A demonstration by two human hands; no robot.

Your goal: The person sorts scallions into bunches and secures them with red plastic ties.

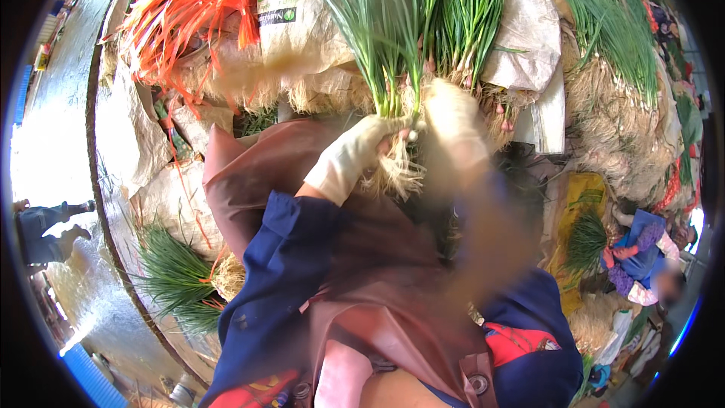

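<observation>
My left hand (351, 153), in a pale glove, is closed round the lower stems of a bunch of spring onions (370, 49). Their green leaves point away from me, and the pale, stringy roots (399, 170) hang out below the fist. Just to the right, my right hand (457, 125), gloved too, is beside the stems of this bunch. Smears over the picture blur its fingers, so whether it grips a stalk is unclear. More spring onions (472, 15) lie right behind it, with reddish bulbs at their near ends.
Orange plastic strips (196, 11) lie in a heap at the far left on pale sacking (310, 45). A tied bunch of spring onions (177, 272) rests at my left. A large rooted pile (619, 121) spreads along the right, with another person (642, 257) near it.
</observation>
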